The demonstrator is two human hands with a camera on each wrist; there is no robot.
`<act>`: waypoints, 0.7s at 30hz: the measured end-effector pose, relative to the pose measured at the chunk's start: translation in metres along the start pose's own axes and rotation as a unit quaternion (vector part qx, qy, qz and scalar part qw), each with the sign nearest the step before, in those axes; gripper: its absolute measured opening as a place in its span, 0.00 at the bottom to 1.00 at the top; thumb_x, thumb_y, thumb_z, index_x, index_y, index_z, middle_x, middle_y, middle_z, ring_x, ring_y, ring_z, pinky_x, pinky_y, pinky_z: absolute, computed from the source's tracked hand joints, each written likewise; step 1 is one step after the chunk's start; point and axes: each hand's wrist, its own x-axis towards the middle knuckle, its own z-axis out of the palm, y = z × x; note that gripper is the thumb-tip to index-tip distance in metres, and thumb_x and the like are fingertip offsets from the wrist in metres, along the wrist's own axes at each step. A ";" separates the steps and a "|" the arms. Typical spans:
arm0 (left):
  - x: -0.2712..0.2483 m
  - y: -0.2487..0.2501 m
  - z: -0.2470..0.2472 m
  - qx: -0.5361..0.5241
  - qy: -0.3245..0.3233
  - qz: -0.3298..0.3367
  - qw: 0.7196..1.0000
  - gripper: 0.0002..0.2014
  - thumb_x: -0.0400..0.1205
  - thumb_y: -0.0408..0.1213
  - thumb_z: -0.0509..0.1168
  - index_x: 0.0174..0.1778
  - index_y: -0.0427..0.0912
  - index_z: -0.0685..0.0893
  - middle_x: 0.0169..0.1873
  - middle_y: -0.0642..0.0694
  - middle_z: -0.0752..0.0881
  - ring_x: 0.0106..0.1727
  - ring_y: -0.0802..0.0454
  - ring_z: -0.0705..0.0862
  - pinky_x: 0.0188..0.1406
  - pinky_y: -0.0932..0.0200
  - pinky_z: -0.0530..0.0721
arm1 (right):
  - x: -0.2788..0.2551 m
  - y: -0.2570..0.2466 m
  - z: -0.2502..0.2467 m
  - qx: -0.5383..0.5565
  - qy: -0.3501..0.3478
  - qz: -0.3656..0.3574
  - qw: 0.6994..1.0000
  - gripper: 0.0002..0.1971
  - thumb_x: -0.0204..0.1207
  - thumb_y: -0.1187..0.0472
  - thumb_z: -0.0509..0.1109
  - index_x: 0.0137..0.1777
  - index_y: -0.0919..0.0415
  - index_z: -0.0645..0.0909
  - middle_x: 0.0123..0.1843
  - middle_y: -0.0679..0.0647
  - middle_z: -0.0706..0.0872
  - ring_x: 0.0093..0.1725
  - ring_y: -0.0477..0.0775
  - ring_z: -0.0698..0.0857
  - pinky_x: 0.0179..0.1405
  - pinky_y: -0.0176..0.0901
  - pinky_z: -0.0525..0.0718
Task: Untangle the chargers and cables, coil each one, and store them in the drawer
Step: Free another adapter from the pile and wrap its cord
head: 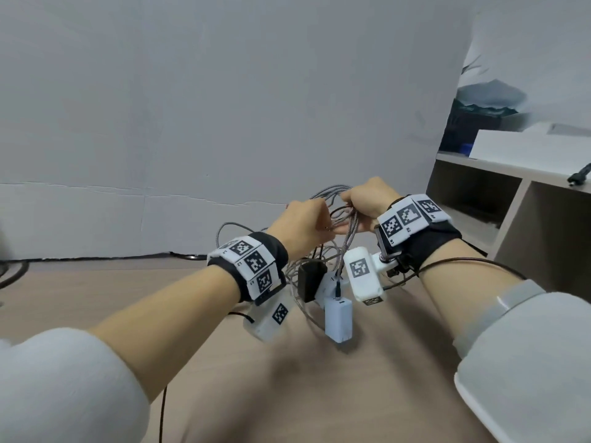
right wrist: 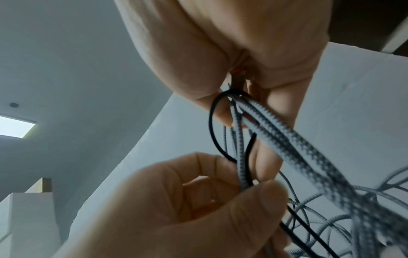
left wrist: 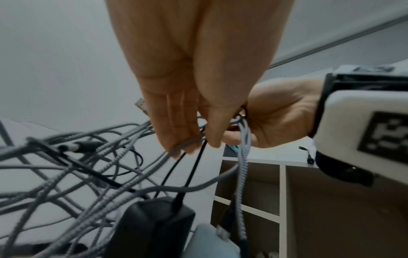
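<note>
A tangle of grey braided and thin black cables hangs in the air above the wooden table. My left hand pinches several strands of the tangle between thumb and fingers. My right hand grips a bunch of the same cables in its curled fingers, close beside the left. A black charger block and a white charger block dangle below the hands. The black block shows low in the left wrist view.
A wooden shelf unit with open compartments stands at the right, a small black plug lying on its top. A white wall panel rises behind the table. A dark cable runs along the table's far edge.
</note>
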 end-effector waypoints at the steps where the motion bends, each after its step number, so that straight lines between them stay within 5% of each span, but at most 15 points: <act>1: 0.001 -0.004 -0.002 -0.017 -0.001 0.006 1.000 0.06 0.80 0.35 0.72 0.45 0.45 0.79 0.40 0.46 0.89 0.41 0.46 0.86 0.43 0.48 0.87 | -0.003 -0.001 0.000 0.017 -0.003 -0.001 1.000 0.02 0.81 0.74 0.65 0.48 0.74 0.76 0.33 0.66 0.80 0.41 0.76 0.90 0.33 0.72 0.90; 4: 0.001 -0.013 -0.014 -0.064 0.017 0.017 0.998 0.06 0.82 0.29 0.67 0.44 0.45 0.82 0.31 0.52 0.89 0.30 0.54 0.87 0.34 0.56 0.87 | -0.009 0.001 0.000 0.065 -0.018 -0.008 0.998 0.08 0.84 0.70 0.65 0.43 0.70 0.76 0.32 0.66 0.79 0.36 0.67 0.87 0.24 0.59 0.90; 9: 0.004 -0.022 -0.024 -0.198 0.058 -0.015 0.978 0.07 0.87 0.27 0.64 0.45 0.40 0.82 0.34 0.46 0.88 0.32 0.51 0.88 0.32 0.60 0.87 | -0.003 0.009 0.002 0.101 0.002 -0.007 0.995 0.11 0.82 0.57 0.72 0.46 0.66 0.80 0.33 0.60 0.80 0.29 0.56 0.84 0.26 0.51 0.90; 15: 0.000 -0.027 -0.034 -0.435 0.060 -0.099 0.893 0.07 0.92 0.29 0.55 0.49 0.34 0.74 0.39 0.41 0.76 0.33 0.48 0.90 0.37 0.50 0.93 | 0.005 0.028 0.009 0.077 0.014 -0.039 0.996 0.15 0.81 0.48 0.71 0.54 0.61 0.82 0.38 0.56 0.81 0.35 0.53 0.81 0.28 0.45 0.84; 21: -0.001 -0.047 -0.035 -0.532 0.146 -0.170 0.817 0.09 0.92 0.29 0.55 0.46 0.37 0.75 0.36 0.45 0.73 0.22 0.56 0.72 0.25 0.59 0.79 | 0.016 0.046 0.007 -0.022 0.049 -0.105 0.993 0.04 0.81 0.62 0.74 0.47 0.61 0.82 0.34 0.55 0.83 0.34 0.52 0.81 0.31 0.48 0.88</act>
